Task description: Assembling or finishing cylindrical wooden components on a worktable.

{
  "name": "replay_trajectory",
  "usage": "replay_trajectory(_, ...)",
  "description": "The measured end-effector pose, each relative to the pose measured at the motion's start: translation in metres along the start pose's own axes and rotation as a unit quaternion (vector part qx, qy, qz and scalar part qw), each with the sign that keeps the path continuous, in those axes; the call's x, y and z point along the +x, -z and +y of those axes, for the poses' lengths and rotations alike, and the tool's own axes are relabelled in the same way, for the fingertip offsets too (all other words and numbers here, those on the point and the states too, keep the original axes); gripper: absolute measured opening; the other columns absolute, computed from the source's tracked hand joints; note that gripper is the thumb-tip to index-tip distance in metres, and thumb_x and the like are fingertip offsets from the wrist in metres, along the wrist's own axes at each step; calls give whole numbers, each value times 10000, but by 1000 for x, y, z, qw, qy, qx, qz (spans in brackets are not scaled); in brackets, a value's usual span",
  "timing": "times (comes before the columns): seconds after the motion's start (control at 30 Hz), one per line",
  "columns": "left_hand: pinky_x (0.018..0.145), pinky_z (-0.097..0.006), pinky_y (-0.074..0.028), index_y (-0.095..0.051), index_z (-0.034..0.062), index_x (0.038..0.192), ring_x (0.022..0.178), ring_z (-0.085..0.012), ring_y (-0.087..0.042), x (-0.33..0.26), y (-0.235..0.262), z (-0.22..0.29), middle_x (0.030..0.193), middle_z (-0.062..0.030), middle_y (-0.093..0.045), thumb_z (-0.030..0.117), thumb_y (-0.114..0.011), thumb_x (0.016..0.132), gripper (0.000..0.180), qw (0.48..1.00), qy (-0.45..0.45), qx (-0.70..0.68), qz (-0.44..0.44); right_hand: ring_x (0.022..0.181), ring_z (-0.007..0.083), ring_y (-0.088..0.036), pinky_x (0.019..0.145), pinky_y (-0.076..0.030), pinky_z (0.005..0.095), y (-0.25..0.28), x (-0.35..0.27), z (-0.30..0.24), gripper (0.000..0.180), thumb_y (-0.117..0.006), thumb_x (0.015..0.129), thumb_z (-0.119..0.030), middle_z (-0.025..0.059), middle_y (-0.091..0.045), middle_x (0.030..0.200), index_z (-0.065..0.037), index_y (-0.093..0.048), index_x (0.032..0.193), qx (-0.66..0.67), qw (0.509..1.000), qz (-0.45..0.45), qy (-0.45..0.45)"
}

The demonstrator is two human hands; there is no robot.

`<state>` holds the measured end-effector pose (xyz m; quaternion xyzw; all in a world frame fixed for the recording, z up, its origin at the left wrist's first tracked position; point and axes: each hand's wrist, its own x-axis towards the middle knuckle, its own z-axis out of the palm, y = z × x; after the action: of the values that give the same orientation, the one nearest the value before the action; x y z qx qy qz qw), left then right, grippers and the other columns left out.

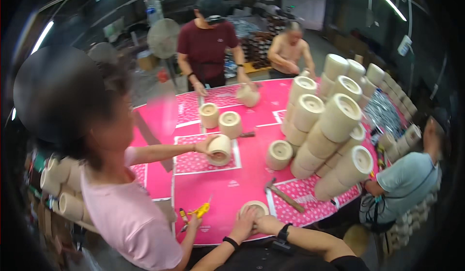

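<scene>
Close to the near edge of the pink table, both my hands are at a pale, round, hollow wooden cylinder (pixel 257 205). My left hand (pixel 245 222) has its fingers over the cylinder's top and left side. My right hand (pixel 268 224) grips the right side, close against the left one. Anything small between my fingers is hidden. A hammer (pixel 287 198) with a wooden handle lies to the right of my hands. To the left, a co-worker in pink has one hand on a tilted cylinder (pixel 220 150) and holds a yellow tool (pixel 200 210) in the other.
Tall stacks of wooden cylinders (pixel 322 138) stand at the right. Single cylinders (pixel 279 154) stand mid-table. A patterned pink sheet covers the table (pixel 220 188). Across it, a person in dark red handles another cylinder (pixel 248 95); others work at the far side and right.
</scene>
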<state>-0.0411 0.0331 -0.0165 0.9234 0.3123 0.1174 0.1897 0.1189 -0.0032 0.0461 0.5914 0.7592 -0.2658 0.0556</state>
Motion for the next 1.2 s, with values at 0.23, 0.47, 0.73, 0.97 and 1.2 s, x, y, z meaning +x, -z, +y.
replay_trajectory(0.23, 1066, -542, -306, -587, 93, 1098, 1267, -258, -483, -31, -29, -28, 1223, -73, -582, 267, -768, 711, 462, 990, -111, 43, 75, 927, 365, -658, 834, -521, 454, -33, -26, 45, 298, -525, 896, -263, 179, -691, 980, -90, -691, 1073, 256, 954, 110, -108)
replay_trajectory(0.47, 1004, -509, -348, -583, 59, 1034, 1070, -305, -552, -18, 35, -45, 1056, -125, -596, 231, -780, 679, 441, 982, 32, -15, 186, 921, 313, -672, 803, -529, 396, -48, -72, 83, 302, -537, 937, -254, 142, -701, 1026, -122, -650, 1185, 294, 922, 168, -187)
replay_trajectory(0.73, 1005, -500, -355, -505, -8, 1150, 1123, -435, -472, -59, 35, -165, 1180, -219, -524, 62, -788, 636, 591, 913, 344, 120, 182, 994, 342, -650, 861, -513, 418, -86, -84, 119, 341, -521, 949, -305, 172, -679, 1093, -108, -644, 1198, 351, 922, 73, -147)
replay_trajectory(0.97, 1123, -471, -283, -274, -23, 1435, 1346, -423, -329, 71, 107, -46, 1443, -254, -340, 127, -847, 638, 993, 944, 249, 16, 216, 1006, 340, -644, 863, -507, 408, -96, -101, 182, 380, -532, 946, -361, 168, -676, 1097, -82, -644, 1178, 435, 879, 77, -178)
replay_trajectory(1.2, 1121, -542, -271, -387, 26, 1381, 1336, -372, -371, 272, 210, 184, 1452, -199, -360, 306, -858, 666, 901, 966, -135, 25, 218, 1026, 316, -652, 899, -503, 388, -100, -85, 221, 378, -555, 935, -363, 150, -681, 1105, -113, -646, 1203, 404, 908, 70, -83)
